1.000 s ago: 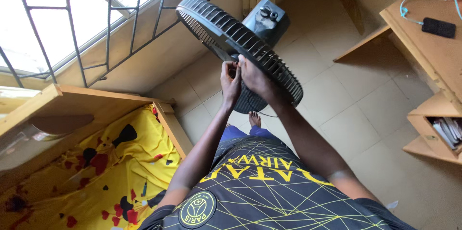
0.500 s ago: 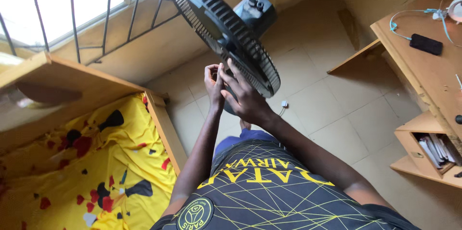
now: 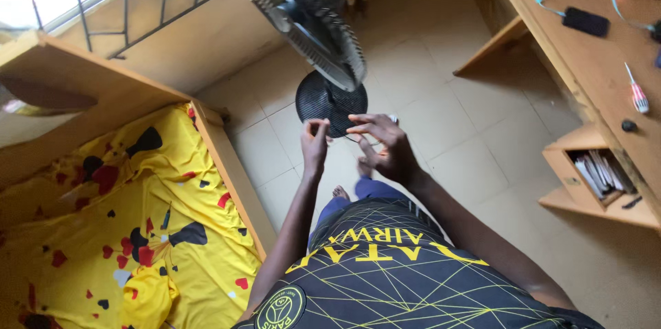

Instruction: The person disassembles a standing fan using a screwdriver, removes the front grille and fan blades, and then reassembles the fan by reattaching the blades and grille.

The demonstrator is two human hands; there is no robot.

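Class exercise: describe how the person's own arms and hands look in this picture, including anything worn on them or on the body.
Both arms are bare from above the elbow down; no sleeves, gloves, watch or rings show. The left hand and right hand are uncovered. The person wears a black shirt with thin yellow crossing lines, yellow lettering and a round badge.

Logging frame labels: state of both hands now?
Left hand: fingers pinched, contents cannot be told.
Right hand: open, fingers spread below the fan, holding nothing visible.
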